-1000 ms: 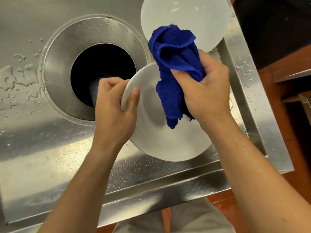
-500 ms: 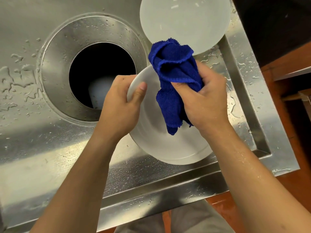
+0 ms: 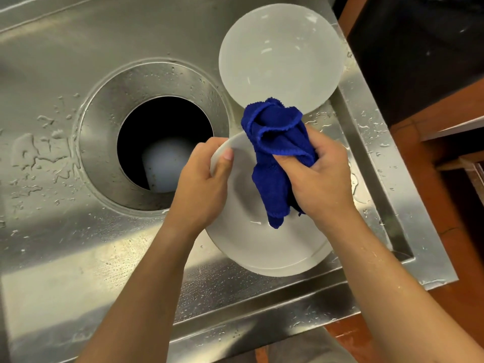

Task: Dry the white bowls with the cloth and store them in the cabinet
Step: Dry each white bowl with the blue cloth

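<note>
Left hand (image 3: 201, 189) pinching white bowl (image 3: 262, 247) rim, right hand (image 3: 323, 179) clutching blue cloth (image 3: 275, 153), fingertips hidden.

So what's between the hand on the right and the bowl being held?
The blue cloth. In the head view the right hand bunches it against the inside of the held white bowl, whose rim the left hand grips.

Brushed, water-spotted stainless steel sink (image 3: 78, 258), fluffy blue terry cloth (image 3: 277, 163), smooth glossy white bowls (image 3: 262, 247)

Left hand (image 3: 201, 189) higher on bowl (image 3: 262, 247) rim
</note>
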`<state>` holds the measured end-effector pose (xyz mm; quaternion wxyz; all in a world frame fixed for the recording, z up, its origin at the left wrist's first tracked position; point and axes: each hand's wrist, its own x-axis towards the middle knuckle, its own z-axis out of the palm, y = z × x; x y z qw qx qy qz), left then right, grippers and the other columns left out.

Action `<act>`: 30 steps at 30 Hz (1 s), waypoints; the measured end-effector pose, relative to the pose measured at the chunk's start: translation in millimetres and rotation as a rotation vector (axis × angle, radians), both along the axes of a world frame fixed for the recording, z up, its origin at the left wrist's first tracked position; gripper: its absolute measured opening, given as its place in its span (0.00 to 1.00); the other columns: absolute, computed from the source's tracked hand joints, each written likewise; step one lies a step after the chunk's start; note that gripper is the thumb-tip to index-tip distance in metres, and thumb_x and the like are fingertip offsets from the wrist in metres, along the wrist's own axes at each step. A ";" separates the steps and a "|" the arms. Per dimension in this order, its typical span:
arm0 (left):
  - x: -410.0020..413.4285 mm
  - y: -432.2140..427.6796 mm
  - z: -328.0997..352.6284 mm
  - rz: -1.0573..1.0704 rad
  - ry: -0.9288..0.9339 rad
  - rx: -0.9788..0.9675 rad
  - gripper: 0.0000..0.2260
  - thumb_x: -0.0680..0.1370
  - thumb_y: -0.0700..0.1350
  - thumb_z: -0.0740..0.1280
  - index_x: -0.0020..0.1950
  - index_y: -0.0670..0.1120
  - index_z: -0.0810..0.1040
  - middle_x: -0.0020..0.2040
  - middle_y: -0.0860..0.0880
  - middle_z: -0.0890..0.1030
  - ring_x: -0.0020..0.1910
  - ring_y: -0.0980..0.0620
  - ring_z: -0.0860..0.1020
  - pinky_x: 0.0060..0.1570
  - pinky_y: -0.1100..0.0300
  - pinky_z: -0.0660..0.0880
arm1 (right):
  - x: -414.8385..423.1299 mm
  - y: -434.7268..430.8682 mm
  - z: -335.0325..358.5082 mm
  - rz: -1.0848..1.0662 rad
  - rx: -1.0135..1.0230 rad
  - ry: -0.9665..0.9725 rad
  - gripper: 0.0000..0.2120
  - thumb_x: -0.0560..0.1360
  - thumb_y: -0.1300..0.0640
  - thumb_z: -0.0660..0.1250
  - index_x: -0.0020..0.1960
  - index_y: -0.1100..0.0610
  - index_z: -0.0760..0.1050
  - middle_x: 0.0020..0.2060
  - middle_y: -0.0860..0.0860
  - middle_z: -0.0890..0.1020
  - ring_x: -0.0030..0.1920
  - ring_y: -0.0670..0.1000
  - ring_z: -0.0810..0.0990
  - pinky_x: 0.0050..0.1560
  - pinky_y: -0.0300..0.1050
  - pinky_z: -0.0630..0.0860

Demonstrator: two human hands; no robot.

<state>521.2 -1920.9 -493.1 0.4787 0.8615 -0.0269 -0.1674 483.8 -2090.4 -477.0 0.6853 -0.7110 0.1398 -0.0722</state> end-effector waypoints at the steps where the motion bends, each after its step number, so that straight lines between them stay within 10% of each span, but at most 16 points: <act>1: 0.8 0.8 -2.3 0.000 0.023 -0.002 0.09 0.88 0.49 0.60 0.59 0.55 0.80 0.53 0.54 0.82 0.44 0.67 0.77 0.43 0.71 0.72 | -0.7 -0.6 -1.4 -0.008 0.017 0.002 0.12 0.76 0.57 0.73 0.40 0.42 0.78 0.30 0.37 0.79 0.32 0.38 0.77 0.34 0.29 0.73; 15: 10.7 3.0 1.5 0.007 0.167 -0.001 0.08 0.86 0.59 0.58 0.53 0.63 0.76 0.49 0.67 0.83 0.46 0.65 0.83 0.40 0.67 0.81 | 17.7 -19.1 38.8 -0.044 0.064 -0.111 0.10 0.75 0.54 0.71 0.38 0.42 0.75 0.29 0.37 0.77 0.31 0.38 0.74 0.34 0.30 0.72; 22: 85.2 -30.0 6.8 0.339 0.165 -0.037 0.17 0.83 0.57 0.67 0.69 0.51 0.75 0.57 0.51 0.84 0.43 0.54 0.85 0.47 0.55 0.81 | 70.6 -51.6 77.9 -0.054 0.001 -0.214 0.17 0.77 0.62 0.72 0.38 0.43 0.75 0.28 0.38 0.77 0.29 0.38 0.74 0.32 0.31 0.72; 30: 129.6 -66.2 -18.8 0.350 0.210 0.002 0.18 0.77 0.53 0.76 0.62 0.51 0.75 0.53 0.52 0.84 0.43 0.55 0.85 0.27 0.67 0.78 | 115.6 -77.1 65.7 -0.087 -0.051 -0.190 0.15 0.77 0.61 0.73 0.40 0.42 0.75 0.30 0.36 0.79 0.31 0.36 0.77 0.32 0.28 0.72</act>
